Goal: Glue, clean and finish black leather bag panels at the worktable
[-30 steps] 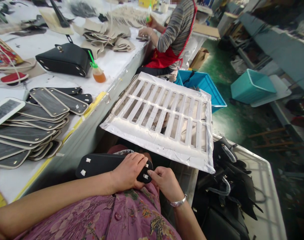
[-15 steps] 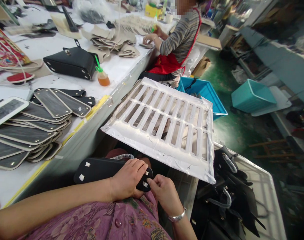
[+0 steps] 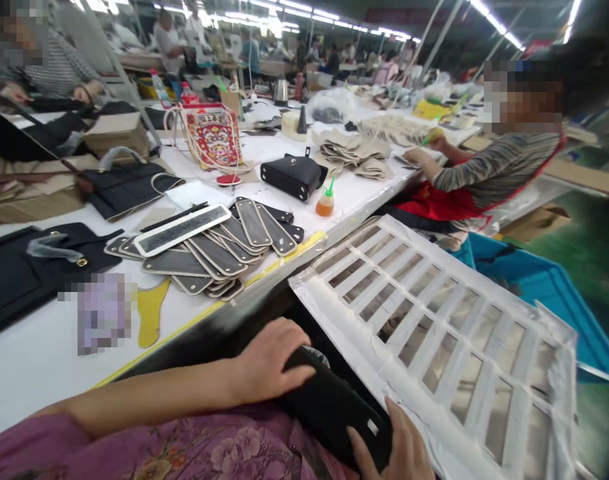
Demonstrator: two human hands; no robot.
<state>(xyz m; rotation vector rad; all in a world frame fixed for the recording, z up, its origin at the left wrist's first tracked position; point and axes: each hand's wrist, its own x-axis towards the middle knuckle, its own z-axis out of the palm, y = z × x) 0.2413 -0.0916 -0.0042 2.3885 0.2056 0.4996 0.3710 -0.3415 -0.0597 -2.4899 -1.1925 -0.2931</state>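
Observation:
A black handbag (image 3: 334, 407) lies in my lap with its long narrow base turned up and a small white patch near the right end. My left hand (image 3: 271, 363) grips its left end, thumb apart from the fingers across the edge. At the other end my right hand (image 3: 397, 443) holds the bag between thumb and fingers; the lower part of this hand is cut off by the frame. Clear wrapping shows just beyond the bag, by my left fingers.
Bag base panels (image 3: 209, 253) lie piled on the table, near an upright black bag (image 3: 291, 175) and a glue bottle (image 3: 325, 200). A white slatted rack (image 3: 434, 320) stands close at right, before a blue crate (image 3: 539, 273). A co-worker in a red apron (image 3: 444, 207) sits beyond.
The view has swung up and left. The handbag has tilted, its right end lower and nearer me. My right hand has gone from pinching at a white patch to gripping the bag's end.

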